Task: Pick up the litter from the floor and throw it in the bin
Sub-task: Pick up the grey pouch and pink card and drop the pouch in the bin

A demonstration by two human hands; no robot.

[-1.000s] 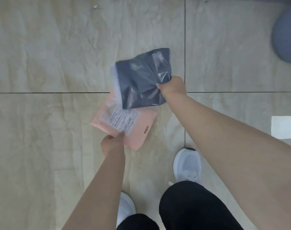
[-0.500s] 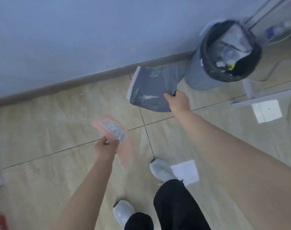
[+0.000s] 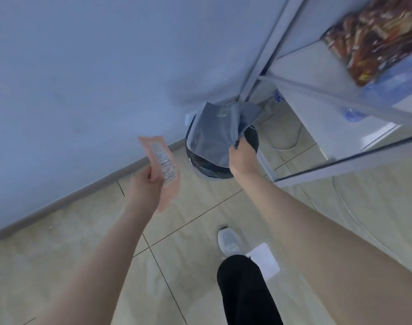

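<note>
My right hand (image 3: pixel 241 158) grips a grey plastic mailer bag (image 3: pixel 216 127) by its lower right corner and holds it right over the mouth of the bin (image 3: pixel 208 168). The bin is round, lined with a black bag, and stands by the wall; the grey bag hides most of its opening. My left hand (image 3: pixel 145 184) holds a pink packet (image 3: pixel 164 170) with a white printed label, upright, to the left of the bin and apart from it.
A white sheet of paper (image 3: pixel 264 260) lies on the tiled floor beside my right foot (image 3: pixel 228 241). A metal shelf frame (image 3: pixel 317 90) with packets and bottles stands right of the bin. A cable runs along the floor at the right. The wall (image 3: pixel 83 78) is close ahead.
I have lifted both packets from the floor and stepped towards the wall. The grey bag has moved from beside the bin to above its opening; the pink packet has risen.
</note>
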